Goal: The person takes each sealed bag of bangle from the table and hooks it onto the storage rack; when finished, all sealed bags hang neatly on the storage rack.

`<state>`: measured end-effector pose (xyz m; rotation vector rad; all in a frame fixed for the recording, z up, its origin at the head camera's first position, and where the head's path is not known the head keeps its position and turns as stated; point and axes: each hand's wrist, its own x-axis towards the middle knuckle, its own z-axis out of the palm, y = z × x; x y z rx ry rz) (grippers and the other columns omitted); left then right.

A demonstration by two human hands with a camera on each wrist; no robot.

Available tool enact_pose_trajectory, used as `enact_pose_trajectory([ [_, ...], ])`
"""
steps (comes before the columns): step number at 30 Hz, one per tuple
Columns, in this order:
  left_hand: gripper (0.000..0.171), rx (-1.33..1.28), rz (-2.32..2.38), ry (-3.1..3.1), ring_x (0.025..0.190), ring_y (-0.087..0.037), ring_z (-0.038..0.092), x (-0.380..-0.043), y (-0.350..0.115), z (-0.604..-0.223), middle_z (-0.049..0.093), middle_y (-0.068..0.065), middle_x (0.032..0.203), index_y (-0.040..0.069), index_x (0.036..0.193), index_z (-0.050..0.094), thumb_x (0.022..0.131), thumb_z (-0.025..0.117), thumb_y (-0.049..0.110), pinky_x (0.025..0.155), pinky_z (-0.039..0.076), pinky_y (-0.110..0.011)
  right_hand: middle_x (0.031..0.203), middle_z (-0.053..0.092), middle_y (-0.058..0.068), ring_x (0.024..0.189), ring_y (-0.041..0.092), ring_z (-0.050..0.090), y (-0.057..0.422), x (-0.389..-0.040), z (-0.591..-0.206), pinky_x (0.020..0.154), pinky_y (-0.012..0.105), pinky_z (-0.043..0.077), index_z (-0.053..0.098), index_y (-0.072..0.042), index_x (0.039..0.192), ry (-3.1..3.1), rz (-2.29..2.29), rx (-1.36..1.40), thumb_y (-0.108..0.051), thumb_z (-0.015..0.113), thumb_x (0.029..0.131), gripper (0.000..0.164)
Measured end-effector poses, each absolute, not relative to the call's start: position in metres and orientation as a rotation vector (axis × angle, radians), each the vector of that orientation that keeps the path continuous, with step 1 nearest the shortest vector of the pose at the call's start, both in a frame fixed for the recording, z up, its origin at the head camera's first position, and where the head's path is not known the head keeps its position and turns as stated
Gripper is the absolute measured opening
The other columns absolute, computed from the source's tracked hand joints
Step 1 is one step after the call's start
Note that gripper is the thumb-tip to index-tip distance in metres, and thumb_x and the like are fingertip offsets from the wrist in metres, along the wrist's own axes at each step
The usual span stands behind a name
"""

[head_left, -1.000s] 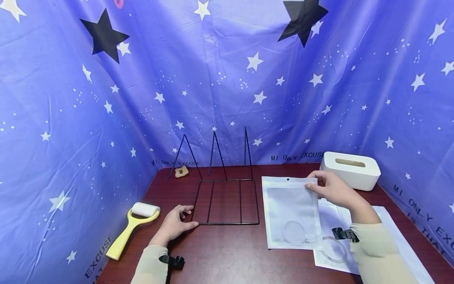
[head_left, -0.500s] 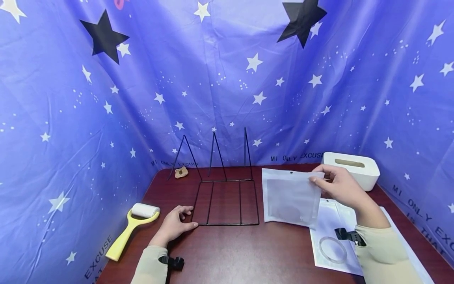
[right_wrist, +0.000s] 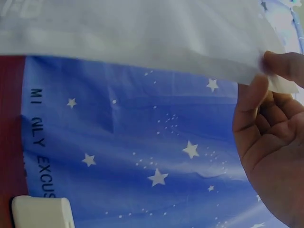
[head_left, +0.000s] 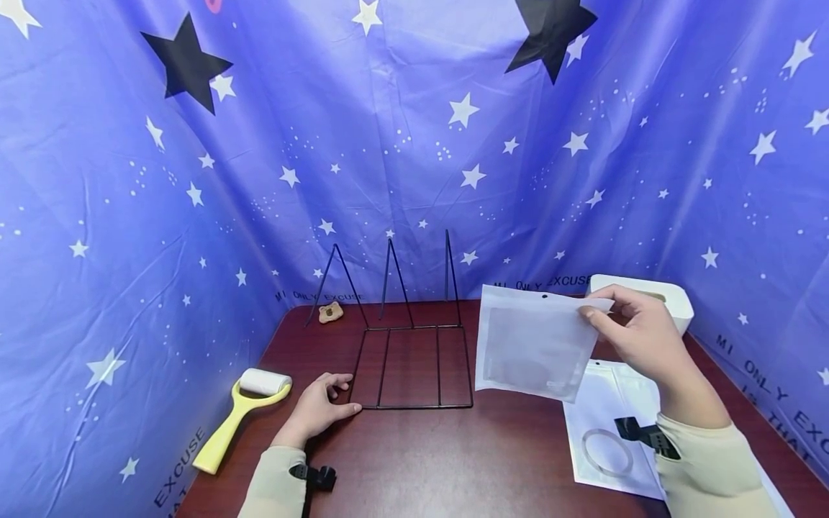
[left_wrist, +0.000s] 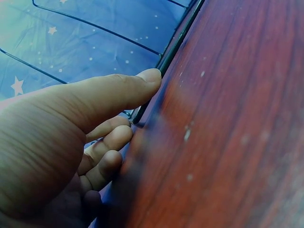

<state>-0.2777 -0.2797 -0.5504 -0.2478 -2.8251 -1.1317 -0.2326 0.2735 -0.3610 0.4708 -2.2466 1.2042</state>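
A black wire rack (head_left: 414, 407) with upright triangular dividers stands on the table. My left hand (head_left: 319, 409) holds its near left corner; in the left wrist view the thumb (left_wrist: 149, 78) lies against the wire and the other fingers curl beside it. My right hand (head_left: 637, 332) pinches the top right corner of a white translucent zip pouch (head_left: 534, 342), lifted to the right of the rack. A punched hole sits in the pouch's top edge. In the right wrist view the thumb and index finger grip the corner of the pouch.
On the right, another white pouch (head_left: 592, 432) with a round ring outline lies flat. A white tissue box (head_left: 676, 306) stands at the back right, partly behind my right hand. At left is a yellow-handled lint roller (head_left: 223, 439); a small tan bear-shaped piece (head_left: 330, 313) lies behind the rack.
My right hand has raised the pouch off the table and moved it slightly right, tilting it. More of the pouch lying below shows. My left hand stays at the rack's corner.
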Motion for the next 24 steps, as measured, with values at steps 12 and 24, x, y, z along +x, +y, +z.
enact_pose_trajectory([
  [12,0.062,-0.250,-1.123,-2.820,0.092,-0.014,0.055,-0.278,-0.280,-0.549,0.064,0.010,0.103,0.015,0.131,0.072,0.076,0.096,0.030,0.084,0.048,-0.039,0.071,0.063,-0.001,0.057,0.011,0.059,0.264,-0.216,-0.347,0.055,0.019,0.050,0.071,0.002,0.103,-2.121,1.335,0.435,0.006,0.075,0.092,0.012],
  [24,0.062,-0.259,-1.155,-2.804,0.092,-0.013,0.057,-0.276,-0.280,-0.548,0.066,0.009,0.104,0.017,0.131,0.072,0.076,0.096,0.028,0.084,0.050,-0.039,0.067,0.060,0.002,0.053,0.010,0.054,0.247,-0.206,-0.340,0.052,0.021,0.048,0.070,0.007,0.102,-2.015,1.479,0.471,0.016,0.071,0.090,0.015],
])
